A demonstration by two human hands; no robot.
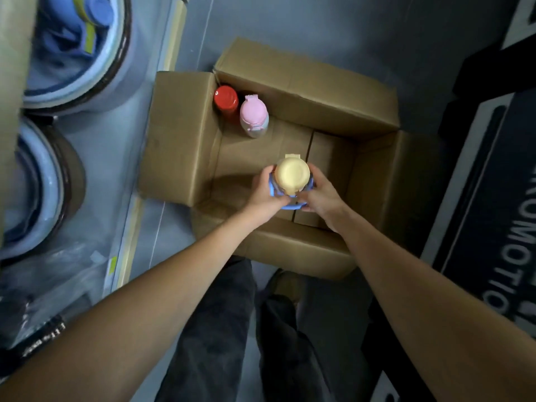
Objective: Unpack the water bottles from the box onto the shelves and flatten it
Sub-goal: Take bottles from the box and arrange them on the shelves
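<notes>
At the left edge of the frame, round blue containers point(72, 53) sit on a shelf point(121, 158). In the centre an open cardboard box point(179, 134) stands on the grey floor, its flaps folded outward. A red-capped bottle point(226, 100) and a pink-capped bottle point(253, 114) stand upright, just beside each other, in its upper left corner. Lower in the box, the left hand point(265, 192) curls its fingers round the left side of a blue bottle with a yellow cap point(291, 175). The right hand point(322, 198) wraps the opposite side. Whether this bottle touches the box's bottom cannot be told. A dark mat with white lettering point(493, 198) fills the right edge.
</notes>
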